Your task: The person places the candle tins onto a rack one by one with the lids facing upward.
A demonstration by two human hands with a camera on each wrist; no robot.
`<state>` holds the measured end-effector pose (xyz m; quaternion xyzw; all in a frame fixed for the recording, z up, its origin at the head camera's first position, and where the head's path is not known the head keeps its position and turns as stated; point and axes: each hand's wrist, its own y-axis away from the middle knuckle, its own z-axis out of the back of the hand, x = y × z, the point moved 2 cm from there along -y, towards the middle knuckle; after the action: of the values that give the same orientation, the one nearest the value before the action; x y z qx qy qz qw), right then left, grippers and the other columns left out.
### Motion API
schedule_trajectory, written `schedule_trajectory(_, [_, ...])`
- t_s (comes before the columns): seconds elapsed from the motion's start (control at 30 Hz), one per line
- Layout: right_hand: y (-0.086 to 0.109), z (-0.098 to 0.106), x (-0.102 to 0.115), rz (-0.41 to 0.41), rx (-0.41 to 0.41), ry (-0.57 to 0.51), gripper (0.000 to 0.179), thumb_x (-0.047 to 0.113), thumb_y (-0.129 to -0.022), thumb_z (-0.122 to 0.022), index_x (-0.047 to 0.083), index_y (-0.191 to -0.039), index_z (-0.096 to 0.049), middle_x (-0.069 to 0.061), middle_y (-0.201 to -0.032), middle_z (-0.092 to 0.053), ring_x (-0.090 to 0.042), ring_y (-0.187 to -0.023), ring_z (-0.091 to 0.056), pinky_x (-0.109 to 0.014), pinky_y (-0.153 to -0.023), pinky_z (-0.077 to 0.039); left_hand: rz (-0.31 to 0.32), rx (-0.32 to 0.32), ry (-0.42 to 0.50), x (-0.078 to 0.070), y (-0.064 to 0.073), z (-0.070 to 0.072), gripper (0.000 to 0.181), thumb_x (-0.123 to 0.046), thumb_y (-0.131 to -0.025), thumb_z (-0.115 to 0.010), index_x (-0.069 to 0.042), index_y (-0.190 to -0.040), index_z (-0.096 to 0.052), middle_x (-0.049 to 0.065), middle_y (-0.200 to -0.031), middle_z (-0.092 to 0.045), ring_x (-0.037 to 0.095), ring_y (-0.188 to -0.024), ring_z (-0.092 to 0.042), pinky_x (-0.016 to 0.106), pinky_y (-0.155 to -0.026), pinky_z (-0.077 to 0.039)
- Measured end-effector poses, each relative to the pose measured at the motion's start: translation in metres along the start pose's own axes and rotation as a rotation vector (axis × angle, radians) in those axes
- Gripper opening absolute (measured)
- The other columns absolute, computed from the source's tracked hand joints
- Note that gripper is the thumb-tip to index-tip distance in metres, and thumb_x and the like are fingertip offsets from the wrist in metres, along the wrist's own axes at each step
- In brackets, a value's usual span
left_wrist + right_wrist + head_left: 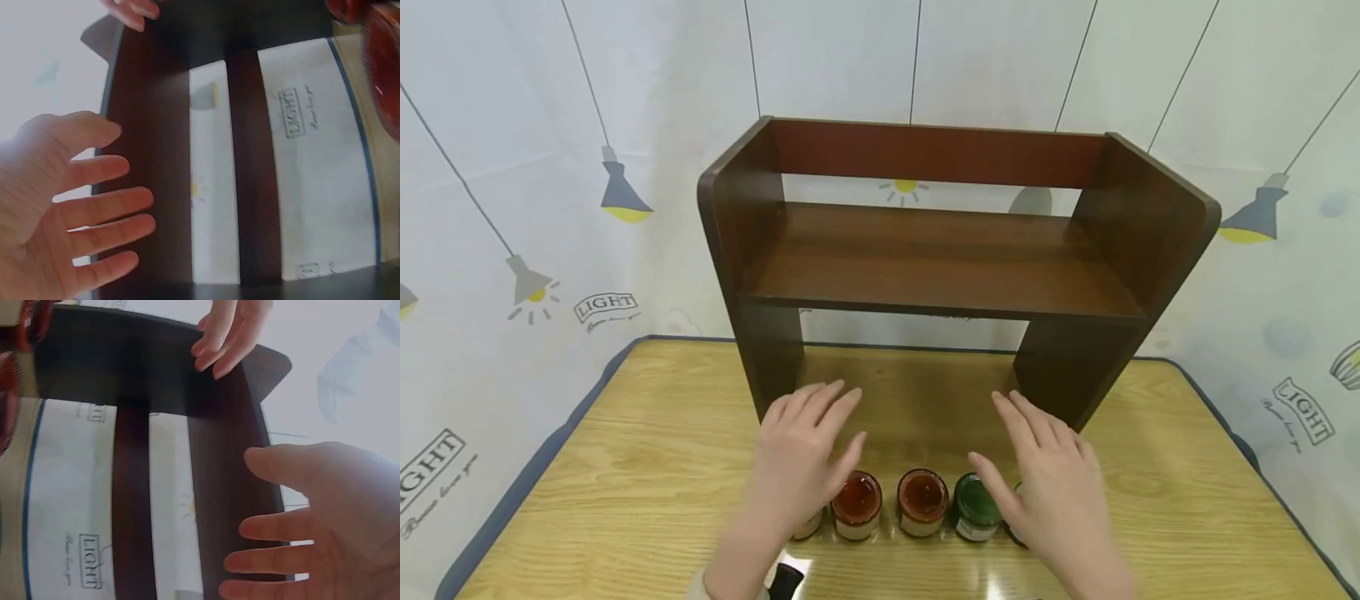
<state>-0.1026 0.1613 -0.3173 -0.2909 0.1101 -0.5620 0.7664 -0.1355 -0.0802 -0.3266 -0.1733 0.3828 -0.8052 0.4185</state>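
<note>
In the head view my left hand (801,454) hovers with spread, straight fingers above the left end of a row of small glass jars. My right hand (1056,479) is held up the same way over the right end. Neither hand holds anything. Between them stand two reddish-brown jars, a left one (857,505) and a middle one (922,502), plus a green jar (976,507). Jars at both ends are partly hidden by my hands. Behind the row stands a dark brown wooden shelf (940,258). Both wrist views show the hands' fingers extended in front of it.
The shelf rests on a light wood-grain table (625,467) with a blue edge, its side panels standing on either side of an open lower space. A white wall covering (655,75) printed with lamps surrounds the table. A black item (786,581) sits by my left wrist.
</note>
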Motion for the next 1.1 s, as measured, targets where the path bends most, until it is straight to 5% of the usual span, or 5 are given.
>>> schedule_trajectory(0.3, [0.016,-0.009,-0.026,0.024,-0.14,-0.133,0.054,0.019,-0.066,-0.081,0.007,-0.115,-0.063,-0.01,-0.105,-0.067,-0.031,-0.093,-0.062,-0.05,-0.073,-0.05,0.064,-0.222,0.177,0.049,0.017,0.003,0.019,-0.006,-0.074,-0.066,-0.002,-0.092,-0.071,0.009,-0.088,-0.07,0.026,-0.076,-0.063,0.041,-0.063,-0.052])
schedule_trajectory(0.63, [0.037,-0.018,-0.051,-0.07,-0.111,-0.118,0.051,0.015,-0.062,-0.085,0.006,-0.109,-0.066,-0.011,-0.094,-0.066,-0.028,-0.083,-0.063,-0.045,-0.06,-0.052,0.314,-0.462,0.325,0.09,0.034,0.001,0.007,0.004,-0.073,-0.065,0.004,-0.08,-0.067,0.014,-0.073,-0.066,0.027,-0.067,-0.059,0.013,-0.071,-0.043])
schedule_trajectory(0.9, [0.058,-0.028,-0.073,-0.195,-0.002,-0.143,0.05,0.019,-0.068,-0.083,0.002,-0.112,-0.064,-0.015,-0.1,-0.064,-0.03,-0.083,-0.06,-0.048,-0.061,-0.051,0.466,-0.373,0.458,0.105,0.041,-0.013,0.047,0.016,-0.069,-0.071,0.014,-0.112,-0.054,0.026,-0.107,-0.058,0.01,-0.091,-0.055,0.01,-0.071,-0.046])
schedule_trajectory(1.1, [0.069,-0.036,-0.088,-0.231,0.076,-0.208,0.059,0.016,-0.068,-0.084,-0.001,-0.118,-0.059,-0.016,-0.106,-0.062,-0.032,-0.088,-0.06,-0.045,-0.063,-0.051,0.543,-0.262,0.633,0.113,0.046,-0.024,0.055,0.015,-0.075,-0.067,0.011,-0.126,-0.048,0.023,-0.122,-0.054,0.004,-0.099,-0.053,0.009,-0.073,-0.047])
